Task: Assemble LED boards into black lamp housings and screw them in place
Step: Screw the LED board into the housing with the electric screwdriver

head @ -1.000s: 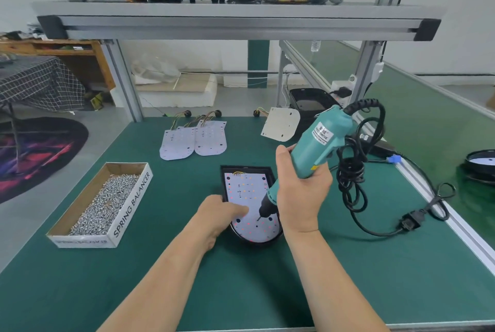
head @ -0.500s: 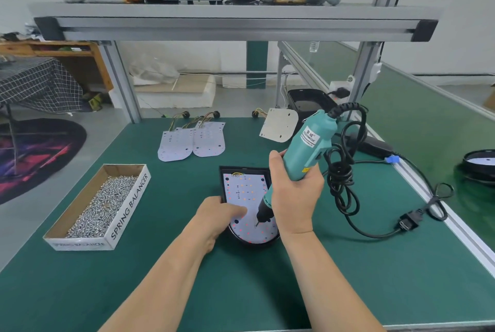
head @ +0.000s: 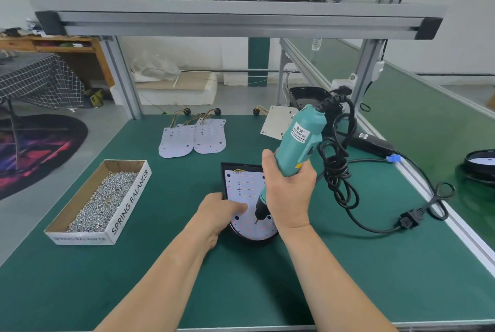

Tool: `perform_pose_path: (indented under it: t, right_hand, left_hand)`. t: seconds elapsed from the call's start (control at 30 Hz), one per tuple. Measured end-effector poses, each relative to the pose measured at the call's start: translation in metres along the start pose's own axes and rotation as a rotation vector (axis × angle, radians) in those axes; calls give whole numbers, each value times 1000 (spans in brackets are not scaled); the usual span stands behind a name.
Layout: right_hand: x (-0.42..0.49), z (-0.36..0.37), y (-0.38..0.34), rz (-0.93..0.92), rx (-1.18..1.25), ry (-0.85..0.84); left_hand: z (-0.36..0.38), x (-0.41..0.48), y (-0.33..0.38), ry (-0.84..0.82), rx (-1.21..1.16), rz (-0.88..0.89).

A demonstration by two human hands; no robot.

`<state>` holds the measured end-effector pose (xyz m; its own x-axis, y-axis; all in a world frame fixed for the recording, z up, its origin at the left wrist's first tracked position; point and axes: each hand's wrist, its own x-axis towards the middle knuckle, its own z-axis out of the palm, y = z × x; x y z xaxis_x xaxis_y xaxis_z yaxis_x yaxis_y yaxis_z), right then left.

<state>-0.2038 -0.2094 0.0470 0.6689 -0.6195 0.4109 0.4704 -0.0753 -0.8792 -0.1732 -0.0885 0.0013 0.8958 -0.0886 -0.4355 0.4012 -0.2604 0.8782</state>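
Teal electric screwdriver (head: 297, 141), right hand (head: 290, 192) fingers curled round it, looks mid-screw on the LED board (head: 242, 184); left hand (head: 218, 212) fingers press flat; next: plumb, steady push

The right hand (head: 290, 189) has tipped the electric screwdriver (head: 300, 141) more upright, its cord end swinging in to the left. The bit (head: 255, 222) has slid a little down the LED board (head: 242, 184), toward the board's rounded near end, where it now stands. The coiled cord (head: 334, 171) hanging from the tool has swung left with it.
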Motion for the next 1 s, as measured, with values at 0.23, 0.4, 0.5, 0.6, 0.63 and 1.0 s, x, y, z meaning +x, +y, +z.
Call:
perform_pose_path:
  t: [0.23, 0.4, 0.5, 0.6, 0.63, 1.0]
  right_hand:
    - [-2, 4, -2, -11, -30, -10]
    - [-1, -9, -17, -27, 47, 49]
    - [7, -11, -29, -7, 108, 142]
    - [12, -14, -36, 45, 154, 254]
    - [13, -15, -37, 52, 172, 282]
    - [14, -11, -66, 137, 405, 367]
  left_hand:
    - [-1, -3, 5, -24, -4, 8]
    - [-2, -9, 9, -15, 55, -18]
    - [-8, -10, 9, 41, 75, -31]
    - [-27, -12, 12, 131, -345, -106]
    - [-35, -11, 13, 113, -630, -134]
    - [-41, -54, 32, -189, -1013, 38]
